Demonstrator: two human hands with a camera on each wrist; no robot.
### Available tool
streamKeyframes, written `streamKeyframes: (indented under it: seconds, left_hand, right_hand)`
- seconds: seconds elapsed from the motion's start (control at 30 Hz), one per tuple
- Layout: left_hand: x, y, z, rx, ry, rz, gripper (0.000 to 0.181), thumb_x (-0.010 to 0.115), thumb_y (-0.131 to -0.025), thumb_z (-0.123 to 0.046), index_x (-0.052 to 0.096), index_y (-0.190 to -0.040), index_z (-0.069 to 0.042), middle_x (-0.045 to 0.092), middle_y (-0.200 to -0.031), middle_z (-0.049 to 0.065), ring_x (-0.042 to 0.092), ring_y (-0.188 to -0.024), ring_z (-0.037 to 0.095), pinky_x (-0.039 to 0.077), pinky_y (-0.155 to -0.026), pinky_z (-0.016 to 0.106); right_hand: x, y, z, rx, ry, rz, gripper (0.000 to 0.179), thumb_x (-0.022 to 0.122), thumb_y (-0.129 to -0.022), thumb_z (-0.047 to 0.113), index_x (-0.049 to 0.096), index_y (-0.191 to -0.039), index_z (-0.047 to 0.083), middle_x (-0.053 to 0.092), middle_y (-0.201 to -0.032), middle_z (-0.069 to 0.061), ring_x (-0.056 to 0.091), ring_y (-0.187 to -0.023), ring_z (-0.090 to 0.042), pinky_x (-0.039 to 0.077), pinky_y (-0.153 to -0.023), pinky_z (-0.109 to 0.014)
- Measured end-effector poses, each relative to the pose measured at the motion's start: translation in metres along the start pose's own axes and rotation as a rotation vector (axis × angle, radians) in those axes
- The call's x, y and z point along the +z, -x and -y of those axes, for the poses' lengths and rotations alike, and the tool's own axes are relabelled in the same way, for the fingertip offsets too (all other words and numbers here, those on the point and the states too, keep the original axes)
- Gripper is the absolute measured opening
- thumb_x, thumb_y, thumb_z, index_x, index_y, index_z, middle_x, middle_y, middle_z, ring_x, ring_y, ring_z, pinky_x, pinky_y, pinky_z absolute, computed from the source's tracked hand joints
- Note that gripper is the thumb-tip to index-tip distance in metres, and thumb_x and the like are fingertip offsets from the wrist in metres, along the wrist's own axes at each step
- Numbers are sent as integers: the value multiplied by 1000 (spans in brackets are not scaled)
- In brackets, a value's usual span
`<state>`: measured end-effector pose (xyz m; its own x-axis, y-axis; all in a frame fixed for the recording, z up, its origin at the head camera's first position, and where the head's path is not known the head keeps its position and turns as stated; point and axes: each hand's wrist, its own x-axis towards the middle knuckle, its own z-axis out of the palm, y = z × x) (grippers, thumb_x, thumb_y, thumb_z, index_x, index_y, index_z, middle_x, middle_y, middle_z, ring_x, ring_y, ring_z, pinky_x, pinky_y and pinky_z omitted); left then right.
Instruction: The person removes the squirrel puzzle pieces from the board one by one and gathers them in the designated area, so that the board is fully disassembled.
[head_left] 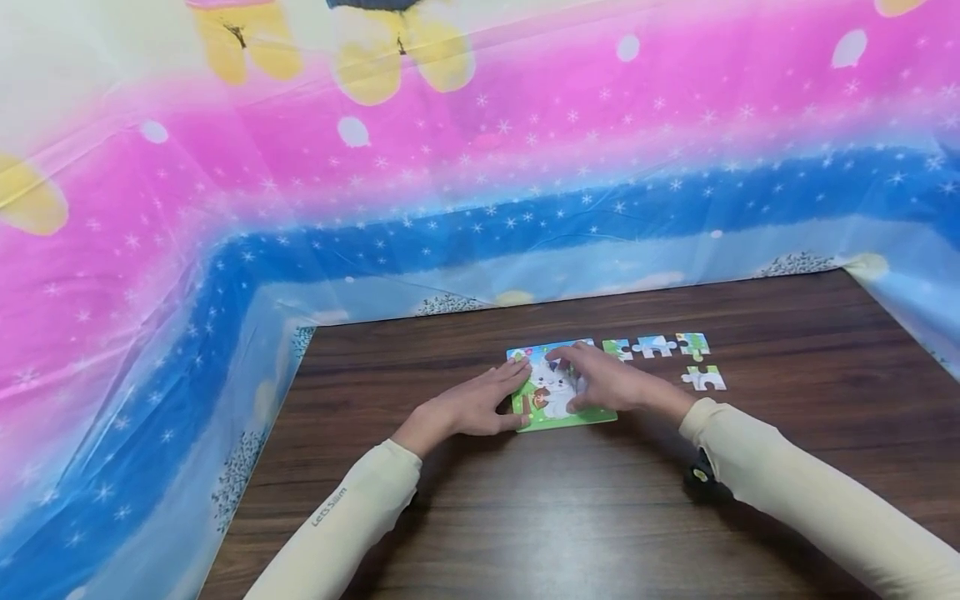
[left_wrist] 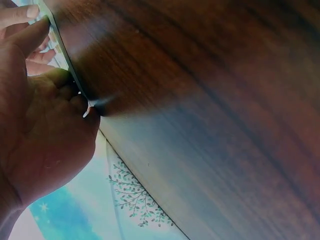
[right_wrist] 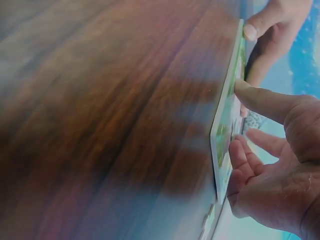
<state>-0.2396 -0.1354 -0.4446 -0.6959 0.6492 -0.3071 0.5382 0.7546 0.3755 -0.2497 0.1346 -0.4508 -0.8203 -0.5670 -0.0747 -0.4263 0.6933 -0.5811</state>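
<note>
A jigsaw puzzle board with a white cartoon animal on a green and blue ground lies flat on the wooden table. My left hand rests at its left side, fingers reaching onto the picture and thumb by the lower left edge. Over the right half is my right hand, its thumb and fingertips spread apart and touching the picture. In the right wrist view, the thumb meets the face of the board while the other fingers bend loosely against it. Part of the picture is hidden beneath the right hand.
Right of the board lie loose puzzle pieces: a green one, a blue-and-white one, a corner-like one and a white one below. A printed pink and blue cloth hangs around the table's back and sides.
</note>
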Motion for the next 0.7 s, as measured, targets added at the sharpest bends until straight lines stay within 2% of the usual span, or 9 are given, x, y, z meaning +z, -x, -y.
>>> streamKeyframes:
  seconds: [0.17,0.4,0.7]
  left_hand:
    - [0,1,1,9,24,1,84,55,-107,-54,12,-172,-23,3,-181,-3,3,-168,17,12,-137,43]
    - [-1,2,2,22,39,12,84,55,-108,-54,11,-172,-22,1,-181,-3,1,-168,15,10,-137,42]
    - [0,0,2,41,46,10,84,54,-108,-52,10,-172,-19,0,-181,-1,0,-168,18,8,-137,43]
  right_hand:
    - [-1,-2,-1,27,-43,15,90,89,-84,15,42,-160,5,58,-137,-15,59,-118,-27,55,-99,-47]
    - [1,-5,-5,52,-92,20,76,89,-84,17,53,-150,4,57,-131,-15,57,-114,-26,53,-93,-41]
    - [1,-8,-7,39,-133,11,68,88,-85,14,55,-144,3,57,-130,-16,55,-111,-26,51,-94,-40]
